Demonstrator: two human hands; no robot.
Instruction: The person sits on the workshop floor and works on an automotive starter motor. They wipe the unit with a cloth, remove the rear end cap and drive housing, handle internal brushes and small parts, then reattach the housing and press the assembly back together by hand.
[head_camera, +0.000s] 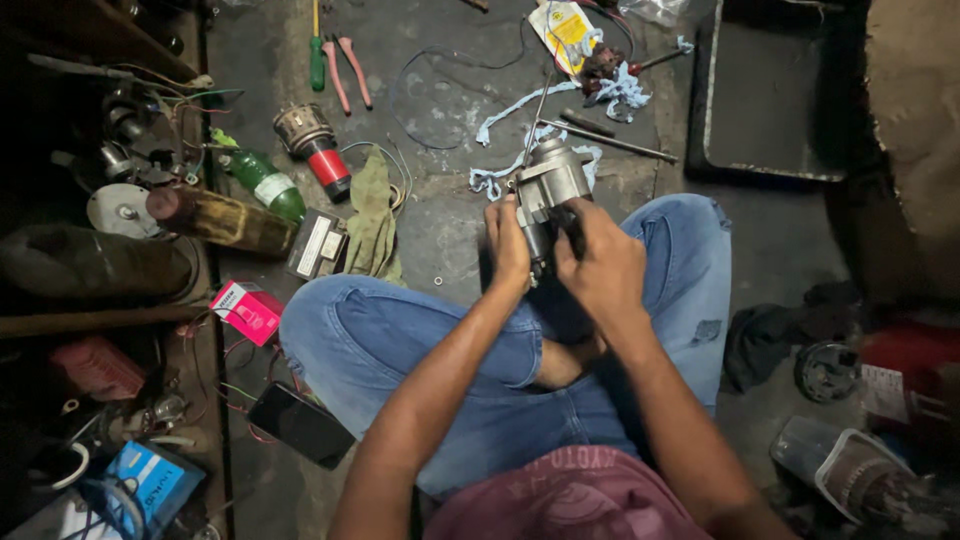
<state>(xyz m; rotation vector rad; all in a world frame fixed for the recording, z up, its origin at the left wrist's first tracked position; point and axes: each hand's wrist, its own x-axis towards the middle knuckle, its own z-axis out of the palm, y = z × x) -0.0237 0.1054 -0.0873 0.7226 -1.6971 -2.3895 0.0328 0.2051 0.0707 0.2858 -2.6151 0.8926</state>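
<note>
Item one: a grey metal motor housing (548, 185), held upright above my crossed legs, over the concrete floor (445, 235) just past my knees. My left hand (507, 245) is wrapped against its left side, fingers curled on the casing. My right hand (600, 265) closes over its lower right side; I cannot tell exactly what the fingertips grip.

Item two: a thin metal rod (608, 141) and strips of pale blue rag (520, 105) on the floor just beyond the housing.

Item three: an olive cloth (372, 215) and a small black box with a label (317, 244), left of the housing.

Item four: a green bottle (264, 182) and a red-ended cylinder (318, 150), further left.

Item five: a green-handled screwdriver (317, 60) and pink-handled pliers (346, 72) near the floor's far edge.

Item six: a dark metal tray (770, 160) at the far right.

Item seven: a black phone (300, 425) and a pink box (247, 311) beside my left knee.
</note>
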